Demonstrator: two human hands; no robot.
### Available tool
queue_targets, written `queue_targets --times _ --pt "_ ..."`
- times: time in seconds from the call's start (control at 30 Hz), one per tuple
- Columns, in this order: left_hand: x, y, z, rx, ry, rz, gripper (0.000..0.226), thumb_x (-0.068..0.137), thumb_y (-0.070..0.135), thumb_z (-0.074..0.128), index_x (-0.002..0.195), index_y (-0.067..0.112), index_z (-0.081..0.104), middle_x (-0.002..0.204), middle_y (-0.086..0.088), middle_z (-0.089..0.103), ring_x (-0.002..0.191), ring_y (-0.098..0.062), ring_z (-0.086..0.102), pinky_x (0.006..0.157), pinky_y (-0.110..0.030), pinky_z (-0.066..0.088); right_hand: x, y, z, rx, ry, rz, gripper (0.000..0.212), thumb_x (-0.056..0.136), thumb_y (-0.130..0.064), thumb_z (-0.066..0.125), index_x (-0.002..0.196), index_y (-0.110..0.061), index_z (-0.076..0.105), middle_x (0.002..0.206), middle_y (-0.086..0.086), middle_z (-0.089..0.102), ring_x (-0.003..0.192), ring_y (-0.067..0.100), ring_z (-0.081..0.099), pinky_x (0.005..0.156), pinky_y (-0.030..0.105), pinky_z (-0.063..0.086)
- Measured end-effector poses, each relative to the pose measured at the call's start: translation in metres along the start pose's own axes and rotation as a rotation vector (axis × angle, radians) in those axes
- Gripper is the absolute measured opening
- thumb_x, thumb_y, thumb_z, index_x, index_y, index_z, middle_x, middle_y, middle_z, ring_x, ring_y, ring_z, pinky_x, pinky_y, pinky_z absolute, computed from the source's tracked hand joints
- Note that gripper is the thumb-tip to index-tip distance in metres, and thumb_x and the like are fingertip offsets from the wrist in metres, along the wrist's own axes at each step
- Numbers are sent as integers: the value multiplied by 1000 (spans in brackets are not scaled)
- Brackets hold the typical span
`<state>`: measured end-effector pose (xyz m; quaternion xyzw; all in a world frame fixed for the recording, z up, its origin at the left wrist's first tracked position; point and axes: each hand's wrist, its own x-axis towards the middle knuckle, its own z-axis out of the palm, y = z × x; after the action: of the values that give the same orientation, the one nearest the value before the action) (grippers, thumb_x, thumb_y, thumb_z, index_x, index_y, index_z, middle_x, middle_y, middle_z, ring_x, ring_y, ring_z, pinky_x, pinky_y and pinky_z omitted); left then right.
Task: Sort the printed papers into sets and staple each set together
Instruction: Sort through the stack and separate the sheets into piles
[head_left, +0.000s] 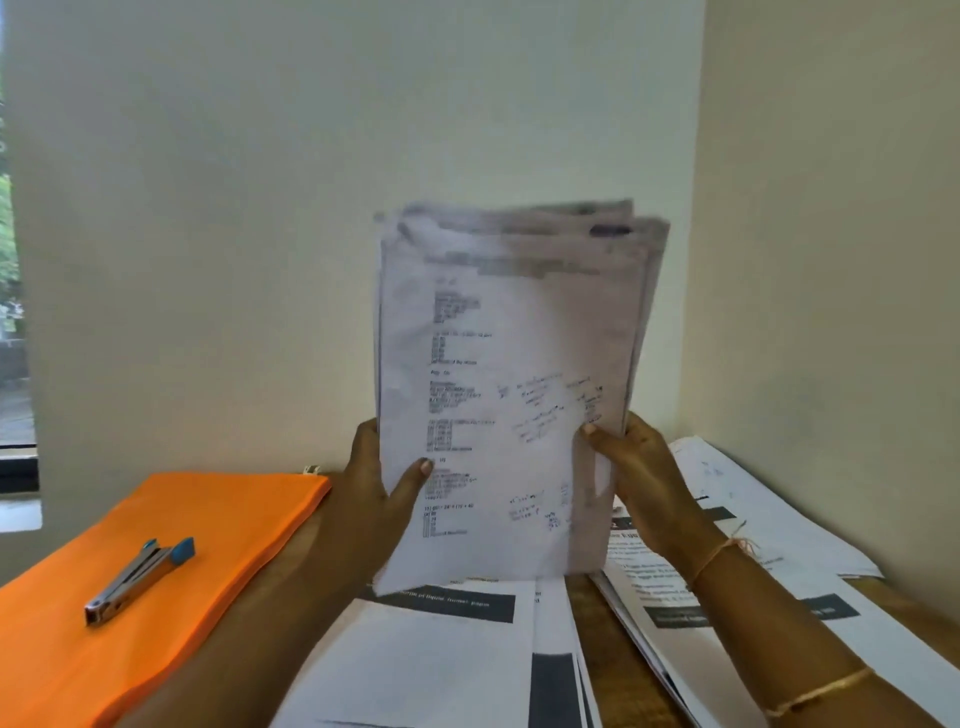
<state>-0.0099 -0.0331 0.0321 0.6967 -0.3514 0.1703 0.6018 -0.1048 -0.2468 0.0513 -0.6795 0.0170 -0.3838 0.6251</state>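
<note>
Nearest, directly below the held stack (509, 389), printed sheets with dark header bands (441, 660) are laid flat on the wooden bench (613, 649). To the lower right of the stack a second spread of printed sheets (779, 597) is fanned loosely across the bench, partly covered by the right forearm, on which a thin gold bangle (821, 691) is worn. A pale thread (722, 553) is tied at the same wrist. To the lower left of the stack an orange folder (156, 571) is laid on the bench, and a blue-tipped metal stapler (137, 579) is rested on top of it, untouched. The stack itself is held upright in the middle of the view, its sheets uneven at the top edge and its print blurred. Its left edge is gripped by the left hand (379, 488), the thumb being pressed on the front page and the fingers being curled behind, mostly hidden. Its right edge is gripped by the right hand (641, 483) in the same way, with the thumb laid across the front and the fingers (636, 423) wrapped behind. Whether the bottom edge of the stack touches the sheets beneath cannot be told. Behind the stack a plain pale wall corner (696, 208) is seen, and far to the left of the stack a strip of window (15, 312) is shown.
</note>
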Motion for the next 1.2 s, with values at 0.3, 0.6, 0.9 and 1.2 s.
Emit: queue_targets --times 0.3,0.6,0.9,1.2 --pt "-6 -23 2 225 -132 -178 49 91 11 58 133 11 33 129 -4 54 113 -23 55 76 -21 44 -2 28 3 -197 -71 141 17 95 -19 55 111 -23 57 111 -1 65 95 16 62 83 34 53" --pt "0 -26 -3 200 -29 -251 23 93 22 56 114 16 49 110 1 61 93 -16 60 61 -20 45 1 29 1 -150 90 226 18 97 -4 46 107 -16 56 91 -3 62 81 13 58 62 22 45" --pt "-5 -28 -24 834 -221 -398 43 92 34 57 128 15 43 127 -6 53 89 -11 52 63 -15 38 24 45 -58 119 553 455 24 91 4 46 111 -5 55 103 16 58 92 32 57 90 46 49" --pt "-8 -32 -27 747 -309 -447 67 78 32 75 134 19 40 127 1 55 106 -15 53 80 -22 40 24 59 -74 102 614 569 17 90 9 40 93 5 57 128 24 55 75 28 53 74 35 48"
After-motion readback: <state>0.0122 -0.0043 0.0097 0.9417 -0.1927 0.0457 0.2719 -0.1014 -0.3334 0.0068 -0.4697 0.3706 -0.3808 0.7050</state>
